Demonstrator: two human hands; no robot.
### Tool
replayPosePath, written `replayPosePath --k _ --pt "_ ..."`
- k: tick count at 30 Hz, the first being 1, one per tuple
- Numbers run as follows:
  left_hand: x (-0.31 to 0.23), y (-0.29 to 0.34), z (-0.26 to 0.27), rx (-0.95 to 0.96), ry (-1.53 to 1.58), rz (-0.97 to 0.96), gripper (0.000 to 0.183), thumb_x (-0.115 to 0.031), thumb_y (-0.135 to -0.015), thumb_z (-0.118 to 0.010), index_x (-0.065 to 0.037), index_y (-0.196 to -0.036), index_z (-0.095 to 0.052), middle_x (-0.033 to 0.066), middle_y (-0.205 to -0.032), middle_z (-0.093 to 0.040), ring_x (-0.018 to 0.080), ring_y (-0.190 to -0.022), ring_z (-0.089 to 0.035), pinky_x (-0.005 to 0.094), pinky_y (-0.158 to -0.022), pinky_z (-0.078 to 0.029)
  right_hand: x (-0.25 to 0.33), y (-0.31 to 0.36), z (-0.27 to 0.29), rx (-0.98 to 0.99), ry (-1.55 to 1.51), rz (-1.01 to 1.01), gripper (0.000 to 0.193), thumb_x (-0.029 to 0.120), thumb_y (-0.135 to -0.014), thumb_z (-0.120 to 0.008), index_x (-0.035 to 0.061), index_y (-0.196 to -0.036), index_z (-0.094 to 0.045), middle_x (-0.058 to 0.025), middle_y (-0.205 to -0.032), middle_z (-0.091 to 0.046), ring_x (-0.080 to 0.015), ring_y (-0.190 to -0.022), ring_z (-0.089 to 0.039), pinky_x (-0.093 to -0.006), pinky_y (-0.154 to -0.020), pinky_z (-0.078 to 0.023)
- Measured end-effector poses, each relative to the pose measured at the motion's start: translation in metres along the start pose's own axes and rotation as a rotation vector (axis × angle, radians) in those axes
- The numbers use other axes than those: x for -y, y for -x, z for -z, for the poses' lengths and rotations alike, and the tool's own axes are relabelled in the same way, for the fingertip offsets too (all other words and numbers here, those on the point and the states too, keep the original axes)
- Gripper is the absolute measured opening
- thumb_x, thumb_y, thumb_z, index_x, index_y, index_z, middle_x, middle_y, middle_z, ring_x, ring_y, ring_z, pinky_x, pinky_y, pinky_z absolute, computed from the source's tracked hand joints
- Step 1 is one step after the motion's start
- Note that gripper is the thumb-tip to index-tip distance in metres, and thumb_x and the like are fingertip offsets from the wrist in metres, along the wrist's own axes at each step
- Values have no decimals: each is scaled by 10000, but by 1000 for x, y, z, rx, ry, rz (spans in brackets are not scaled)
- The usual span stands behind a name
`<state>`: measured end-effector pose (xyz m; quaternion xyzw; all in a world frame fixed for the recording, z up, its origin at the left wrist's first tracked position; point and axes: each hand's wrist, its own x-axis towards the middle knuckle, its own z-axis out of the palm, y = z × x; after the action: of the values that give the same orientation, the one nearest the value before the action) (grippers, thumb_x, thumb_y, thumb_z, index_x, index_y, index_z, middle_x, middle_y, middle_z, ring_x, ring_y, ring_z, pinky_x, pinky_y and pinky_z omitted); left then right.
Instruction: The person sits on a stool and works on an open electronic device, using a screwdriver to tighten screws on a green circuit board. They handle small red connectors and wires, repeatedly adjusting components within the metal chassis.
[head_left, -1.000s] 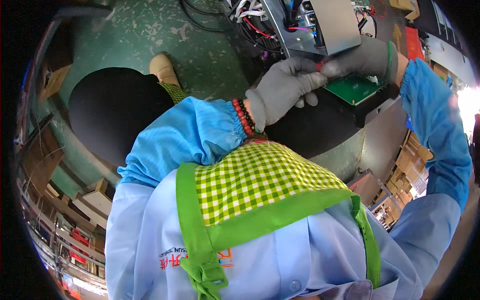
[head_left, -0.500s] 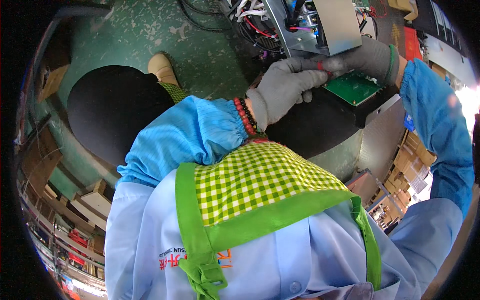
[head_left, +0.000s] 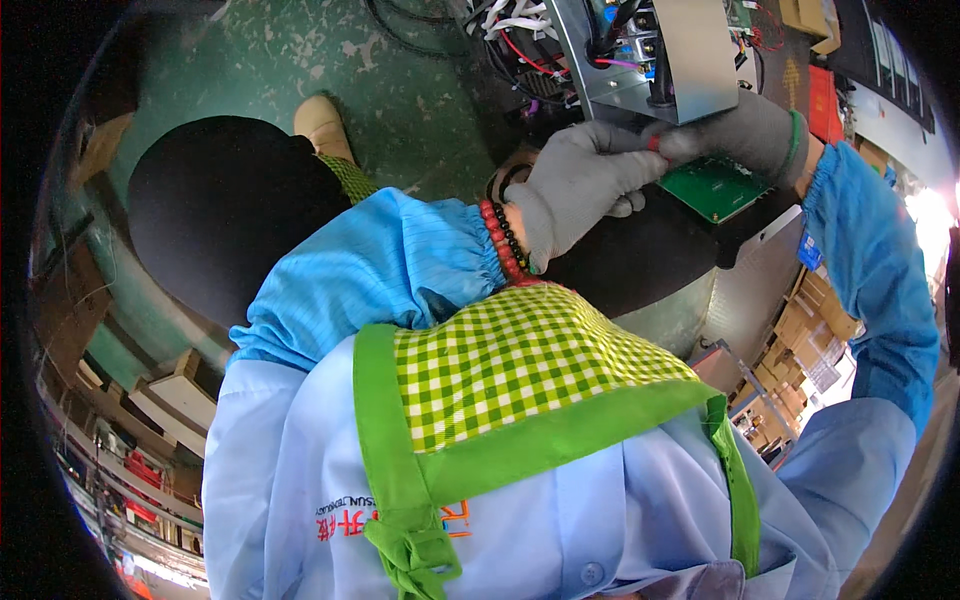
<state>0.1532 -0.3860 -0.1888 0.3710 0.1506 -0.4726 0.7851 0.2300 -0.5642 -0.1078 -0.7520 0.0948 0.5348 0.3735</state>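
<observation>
My left hand (head_left: pixel 585 185), in a grey glove, is closed with fingertips pinched at a small red piece (head_left: pixel 654 144), whose kind I cannot make out. My right hand (head_left: pixel 745 138), also gloved in grey, meets it from the other side with closed fingers. Right below my right hand is a green circuit board (head_left: pixel 715 192), partly covered by that hand, with a black edge piece (head_left: pixel 745 238) beside it. Just above both hands stands a bent sheet-metal housing (head_left: pixel 695 65) with cables and electronic parts inside. Whatever lies between the fingertips is mostly hidden.
Bundled white, red and black wires (head_left: pixel 520 35) hang left of the housing. My black-clad leg (head_left: pixel 620 250) is under the hands. A metal panel (head_left: pixel 765 265) stands right of the board. Cardboard boxes (head_left: pixel 805 330) are stacked farther right. A worn green floor (head_left: pixel 420 120) spreads ahead.
The view has shifted slightly, so the housing and hands appear a little lower and farther right. Both hands keep their pinch at the red piece.
</observation>
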Motion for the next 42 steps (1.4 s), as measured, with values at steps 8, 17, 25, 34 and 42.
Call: replayPosePath --k 8,17,25,34,42 --pt "-2 0 4 71 -58 -73 282 -162 -829 -697 -29 -1053 -591 13 -842 -606 85 -657 -552 198 -539 -422 3 -2 2 20 80 -102 376 167 -720 -771 26 -1048 -655 -53 -931 -663 -123 -830 -608 -294 -757 -515" --pt "9 -15 9 209 19 -72 245 -134 -865 -648 -32 -1081 -593 -10 -782 -564 62 -554 -421 197 -469 -320 -2 -2 0 -6 76 -12 271 193 -730 -764 50 -940 -670 -10 -798 -615 -98 -667 -546 -253 -589 -464" --pt "-3 -12 10 190 -128 -34 262 -205 -882 -633 -28 -1072 -598 -8 -787 -573 63 -536 -420 206 -453 -312 1 -3 5 74 44 -22 271 208 -765 -736 44 -974 -676 -25 -822 -629 -98 -717 -559 -253 -645 -476" --pt "1 -10 11 214 52 -46 297 -245 -879 -644 -34 -1085 -605 8 -810 -587 67 -602 -491 188 -499 -372 -2 -5 -1 62 151 -57 285 159 -761 -735 19 -996 -655 -53 -912 -653 -145 -833 -594 -302 -760 -493" --pt "-4 -11 14 278 -107 -76 228 -289 -911 -600 -88 -1014 -626 -20 -608 -495 49 -486 -397 199 -419 -284 -4 -6 11 117 158 -58 375 253 -796 -732 40 -1093 -652 -45 -979 -654 -129 -858 -587 -296 -783 -492"
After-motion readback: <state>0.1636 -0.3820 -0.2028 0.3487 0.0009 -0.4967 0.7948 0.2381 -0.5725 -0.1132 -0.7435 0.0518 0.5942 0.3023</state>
